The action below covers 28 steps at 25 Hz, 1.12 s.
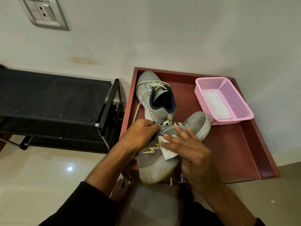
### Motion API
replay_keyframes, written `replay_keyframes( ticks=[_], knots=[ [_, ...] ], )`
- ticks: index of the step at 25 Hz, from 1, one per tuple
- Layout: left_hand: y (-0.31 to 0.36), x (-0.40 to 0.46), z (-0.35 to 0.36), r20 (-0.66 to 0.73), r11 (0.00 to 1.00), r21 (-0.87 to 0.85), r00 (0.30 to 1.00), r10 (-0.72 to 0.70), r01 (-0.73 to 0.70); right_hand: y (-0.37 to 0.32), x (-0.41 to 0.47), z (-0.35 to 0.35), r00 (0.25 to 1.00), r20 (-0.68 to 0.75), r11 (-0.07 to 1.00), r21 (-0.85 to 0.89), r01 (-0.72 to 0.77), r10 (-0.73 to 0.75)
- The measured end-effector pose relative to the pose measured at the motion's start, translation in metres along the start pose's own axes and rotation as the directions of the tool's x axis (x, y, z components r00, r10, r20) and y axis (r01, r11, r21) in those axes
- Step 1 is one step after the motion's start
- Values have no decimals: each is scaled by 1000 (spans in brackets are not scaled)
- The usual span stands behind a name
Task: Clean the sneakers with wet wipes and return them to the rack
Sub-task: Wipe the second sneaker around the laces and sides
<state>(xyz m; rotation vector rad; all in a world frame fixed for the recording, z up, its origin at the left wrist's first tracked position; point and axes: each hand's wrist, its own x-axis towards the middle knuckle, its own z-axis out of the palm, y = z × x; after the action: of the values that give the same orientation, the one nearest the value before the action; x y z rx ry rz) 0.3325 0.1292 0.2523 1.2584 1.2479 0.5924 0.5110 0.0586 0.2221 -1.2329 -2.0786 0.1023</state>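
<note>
Red tabletop [231,154] carries two sneakers [156,98], pink basket [228,95].

White wall [162,30] w/ socket [44,13], tiled floor [40,173]

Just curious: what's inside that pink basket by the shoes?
A flat white pack lies on the floor of the pink basket, probably the wet wipes. No label shows, and the near wall hides its lower edge.

This looks like a home, likely an entryway corner. A black fabric-shelved shoe rack with metal tubes [53,101] stands at the left against a plain off-white painted wall [162,38] bearing a grey-framed electrical socket plate [44,13]. Glossy cream floor tiles [40,173] spread below, with a person's bare foot [121,190] near the bottom.
</note>
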Motion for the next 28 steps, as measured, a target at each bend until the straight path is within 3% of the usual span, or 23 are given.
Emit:
replay_keyframes(
  ticks=[2,6,11,17,22,28],
  knots=[
    [-1,1,0,-13,1000,23,1000,-3,3,-11,-2,3,1000,7,1000,-11,19,-18],
    [-1,0,-3,36,1000,7,999,5,-5,-33,-5,12,960,199,980,70,184,-194],
    [-3,1,0,4,1000,-22,1000,1,-1,15,-5,-11,997,72,999,41,6,-9],
    [-3,1,-5,13,999,-35,1000,-2,3,-16,-14,4,961,186,975,116,187,-207],
    [-5,5,-2,-45,1000,20,999,11,-10,12,-14,-17,995,96,995,102,2,-12],
    [-10,8,-5,-131,992,119,990,48,-32,-20,-19,-1,977,122,971,185,150,-174]
  ],
)
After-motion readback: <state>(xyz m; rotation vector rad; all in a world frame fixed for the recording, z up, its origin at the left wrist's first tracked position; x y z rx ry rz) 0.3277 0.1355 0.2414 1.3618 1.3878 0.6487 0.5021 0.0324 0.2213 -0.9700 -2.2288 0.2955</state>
